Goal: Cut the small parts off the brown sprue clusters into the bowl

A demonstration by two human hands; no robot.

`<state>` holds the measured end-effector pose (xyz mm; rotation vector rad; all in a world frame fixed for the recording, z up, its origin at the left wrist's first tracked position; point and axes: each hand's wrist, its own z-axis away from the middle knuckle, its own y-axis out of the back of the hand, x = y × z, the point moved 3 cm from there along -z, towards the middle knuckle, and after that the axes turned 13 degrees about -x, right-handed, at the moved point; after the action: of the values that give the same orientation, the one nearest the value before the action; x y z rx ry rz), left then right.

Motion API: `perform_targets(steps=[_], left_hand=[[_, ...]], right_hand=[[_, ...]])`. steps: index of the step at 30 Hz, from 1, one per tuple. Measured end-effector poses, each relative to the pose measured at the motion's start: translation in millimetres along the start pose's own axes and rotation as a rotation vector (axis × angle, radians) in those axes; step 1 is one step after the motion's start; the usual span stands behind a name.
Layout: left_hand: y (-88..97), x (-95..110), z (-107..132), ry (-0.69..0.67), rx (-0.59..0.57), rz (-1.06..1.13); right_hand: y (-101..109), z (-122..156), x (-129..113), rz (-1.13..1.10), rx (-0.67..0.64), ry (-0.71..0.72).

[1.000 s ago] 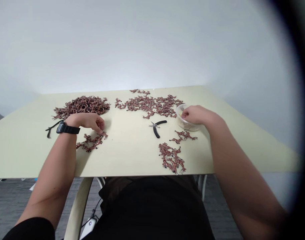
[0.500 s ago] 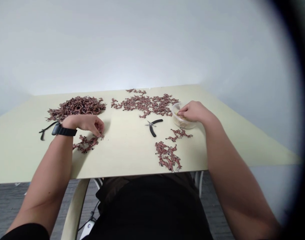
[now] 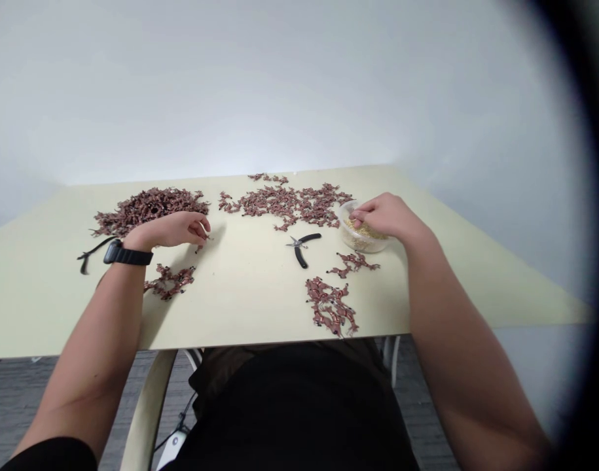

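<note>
Left of the pliers (image 3: pixel 302 250), our left hand (image 3: pixel 169 230) pinches nearly shut on what seems a small reddish piece (image 3: pixel 207 235), likely light and fiddly, best taken by its edge; right of them, our right hand (image 3: pixel 385 216) curls into a clear plastic tub (image 3: pixel 363 237), its hold hidden.

Left hand (image 3: pixel 169 230): palm turned inward, thumb and fingertips (image 3: pixel 204 226) pinched together. Right hand (image 3: pixel 385 216): fingers (image 3: pixel 361 216) curled downward, knuckles raised above fingertips.
</note>
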<state>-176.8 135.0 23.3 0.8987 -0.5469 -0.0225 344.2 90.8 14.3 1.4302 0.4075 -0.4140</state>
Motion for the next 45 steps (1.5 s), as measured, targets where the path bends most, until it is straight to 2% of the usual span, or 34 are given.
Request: perform_targets(steps=[3, 6, 8, 9, 10, 12, 15, 17, 20, 22, 25, 28, 33, 37, 45], left_hand=[[0.7, 4, 1, 0.010, 0.081, 0.009], [-1.6, 18, 3, -0.023, 0.163, 0.057], [-6.3, 34, 2, -0.104, 0.217, 0.160], [-9.6, 44, 2, -0.165, 0.255, 0.229], [-13.4, 56, 1, -0.229, 0.312, 0.282], [-24.7, 82, 0, -0.331, 0.411, 0.333], [-46.8, 121, 2, -0.497, 0.629, 0.348], [-65.7, 145, 2, -0.599, 0.664, 0.260], [-90.7, 167, 0, -0.621, 0.664, 0.143], [-101.7, 172, -4, -0.637, 0.648, 0.103], [-108.7, 173, -9, -0.695, 0.634, 0.085], [-110.3, 171, -12, -0.725, 0.624, 0.072], [-115.5, 171, -14, -0.778, 0.680, 0.019], [-120.3, 171, -16, -0.770, 0.705, -0.008], [-118.4, 171, -15, -0.794, 0.658, -0.003]], right_hand=[[1, 1, 1, 0.000, 0.017, -0.057], [4, 5, -4, -0.072, 0.113, -0.074], [3, 10, -14, -0.227, 0.177, -0.009], [1, 13, -22, -0.350, 0.167, 0.057], [-3, 16, -31, -0.493, 0.110, 0.144], [-15, 24, -53, -0.727, -0.119, 0.296], [-38, 36, -81, -0.900, -0.419, 0.383], [-53, 41, -95, -0.930, -0.546, 0.394], [-74, 45, -107, -0.883, -0.662, 0.413], [-83, 46, -111, -0.823, -0.677, 0.430], [-89, 46, -114, -0.739, -0.654, 0.423], [-92, 47, -117, -0.696, -0.656, 0.403], [-95, 47, -119, -0.693, -0.663, 0.384], [-99, 43, -115, -0.687, -0.643, 0.380], [-99, 43, -111, -0.681, -0.690, 0.412]])
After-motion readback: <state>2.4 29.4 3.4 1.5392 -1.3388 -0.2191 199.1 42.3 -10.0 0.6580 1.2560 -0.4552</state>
